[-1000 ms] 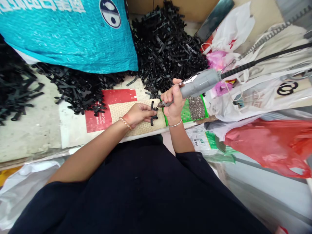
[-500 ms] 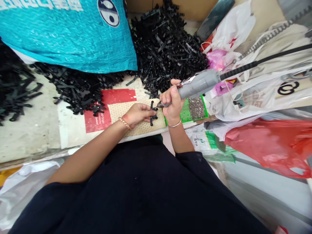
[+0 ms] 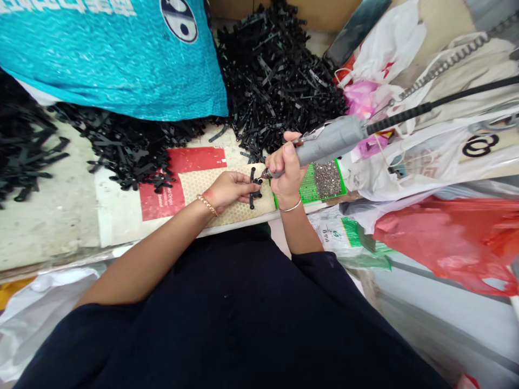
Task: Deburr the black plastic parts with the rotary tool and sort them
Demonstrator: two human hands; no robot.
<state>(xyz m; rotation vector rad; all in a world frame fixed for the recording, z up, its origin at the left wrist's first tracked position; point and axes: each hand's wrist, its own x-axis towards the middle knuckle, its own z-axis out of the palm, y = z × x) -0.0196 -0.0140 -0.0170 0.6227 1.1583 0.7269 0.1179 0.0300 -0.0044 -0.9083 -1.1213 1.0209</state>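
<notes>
My left hand [image 3: 232,190] pinches a small black plastic part [image 3: 252,202] with narrow arms, held over a cream dotted mat [image 3: 203,186]. My right hand [image 3: 287,168] is wrapped round the grey body of an electric screwdriver [image 3: 334,141], tilted so its tip points down and left. That tip sits at the black part's right side; whether it touches a screw is too small to tell. Just right of my right hand lies a green tray [image 3: 307,186] with many small metal screws [image 3: 327,180] heaped at its far end.
Heaps of black plastic parts [image 3: 279,81] cover the back of the table, with another pile [image 3: 130,146] at the left. A blue bag [image 3: 113,59] rests over them. From the screwdriver a black cable [image 3: 466,97] runs right, past white plastic bags [image 3: 438,151] and a red bag [image 3: 446,237].
Almost nothing differs. Both hands keep the same grip and place, and the screwdriver's tip stays at the black part; the view has shifted very slightly.
</notes>
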